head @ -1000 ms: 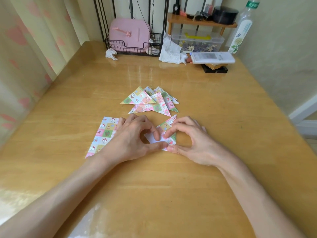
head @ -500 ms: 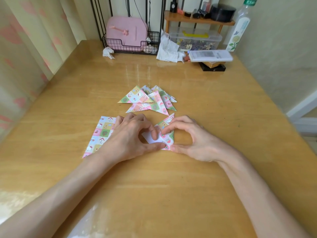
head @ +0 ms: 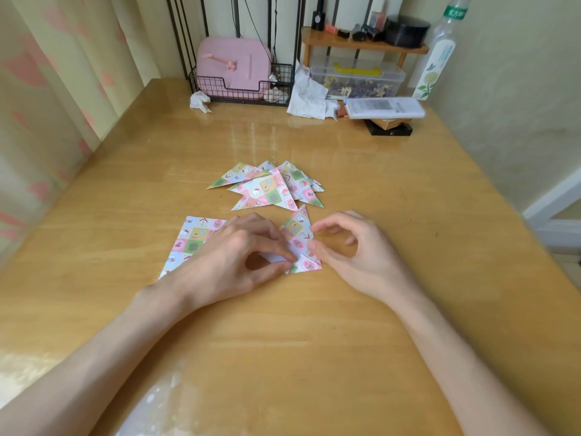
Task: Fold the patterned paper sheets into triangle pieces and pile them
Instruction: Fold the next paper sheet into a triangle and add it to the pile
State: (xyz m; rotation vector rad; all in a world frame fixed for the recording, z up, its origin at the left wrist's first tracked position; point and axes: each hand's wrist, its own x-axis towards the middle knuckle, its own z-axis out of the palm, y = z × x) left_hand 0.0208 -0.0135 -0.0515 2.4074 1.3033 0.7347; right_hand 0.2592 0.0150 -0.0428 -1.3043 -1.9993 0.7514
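Note:
A half-folded patterned paper piece (head: 298, 229) lies on the wooden table (head: 283, 341), its white underside showing at the lower left. My left hand (head: 232, 256) pinches its lower fold between thumb and forefinger. My right hand (head: 355, 256) sits to the right of the piece with loosely curled fingers, only the thumb tip touching the paper's right edge. Behind the piece lies a loose pile of folded triangles (head: 267, 190). Unfolded patterned sheets (head: 195, 237) lie flat to the left, partly under my left hand.
At the table's back stand a wire basket (head: 220, 89) with a pink case (head: 234, 67), crumpled tissues (head: 308, 96), a clear plastic box (head: 355, 77), a white flat box (head: 383, 107) and a bottle (head: 437, 58). A curtain hangs on the left.
My right hand has drawn back to the right, its forefinger lifted off the piece. The left hand keeps its pinch on the fold. The camera has tilted slightly.

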